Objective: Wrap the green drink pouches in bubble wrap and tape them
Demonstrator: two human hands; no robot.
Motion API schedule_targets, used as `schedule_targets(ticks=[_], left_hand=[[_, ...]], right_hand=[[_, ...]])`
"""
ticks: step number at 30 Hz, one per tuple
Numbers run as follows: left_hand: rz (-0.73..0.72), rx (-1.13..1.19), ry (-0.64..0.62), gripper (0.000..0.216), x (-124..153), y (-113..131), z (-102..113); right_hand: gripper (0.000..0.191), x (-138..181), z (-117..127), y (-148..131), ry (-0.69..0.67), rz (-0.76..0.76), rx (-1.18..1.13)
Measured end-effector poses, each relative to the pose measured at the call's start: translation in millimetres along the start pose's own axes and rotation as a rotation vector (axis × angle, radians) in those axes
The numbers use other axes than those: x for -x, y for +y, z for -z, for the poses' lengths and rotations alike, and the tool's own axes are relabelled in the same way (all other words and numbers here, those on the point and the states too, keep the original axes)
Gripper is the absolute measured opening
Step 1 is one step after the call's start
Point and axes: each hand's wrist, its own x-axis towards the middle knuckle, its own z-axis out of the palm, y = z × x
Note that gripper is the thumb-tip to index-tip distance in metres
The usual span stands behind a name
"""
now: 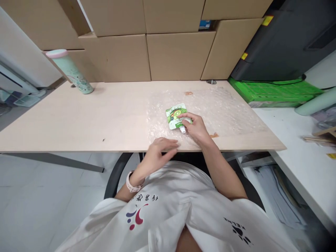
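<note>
A green and white spouted pouch [176, 114] with kiwi pictures lies over a sheet of bubble wrap [225, 112], its white cap towards me. My right hand [196, 126] is at the pouch's right side, with thumb and index finger on its front; the other fingers are partly hidden. Just left of the cap and nearer to me, my left hand [161, 152] hovers at the table's front edge. Its fingers stretch out to the right, the thumb stands apart, and it holds nothing. A pale pink band circles the left wrist.
On the wooden table [65, 122], a mint tumbler [72, 71] with a pink lid stands at the back left. Cardboard boxes [181, 56] line the far edge. A green box [273, 92] and a dark case [286, 42] are at the right, beside a white side table [301, 140].
</note>
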Motion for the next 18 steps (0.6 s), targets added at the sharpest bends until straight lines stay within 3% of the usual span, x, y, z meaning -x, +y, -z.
schedule_targets(ticks=[4, 6, 8, 12, 15, 18], left_hand=[[0.181, 0.27, 0.582, 0.014, -4, -23, 29], [0.283, 0.369, 0.739, 0.025, -6, -38, 40], [0.391, 0.527, 0.754, 0.037, -7, -49, 47], [0.49, 0.724, 0.625, 0.047, -7, -54, 50], [0.499, 0.68, 0.552, 0.051, -7, -49, 48], [0.496, 0.572, 0.601, 0.054, -8, -43, 45]], right_hand=[[0.02, 9, -15, -11, -0.004, -0.049, -0.219], [0.021, 13, -28, -13, -0.059, -0.08, -0.259], [0.021, 14, -43, -12, -0.106, -0.105, -0.255], [0.026, 15, -62, -5, -0.121, -0.062, -0.078], [0.033, 19, -61, -9, -0.112, 0.05, 0.214], [0.037, 27, -55, -22, -0.129, 0.135, 0.528]])
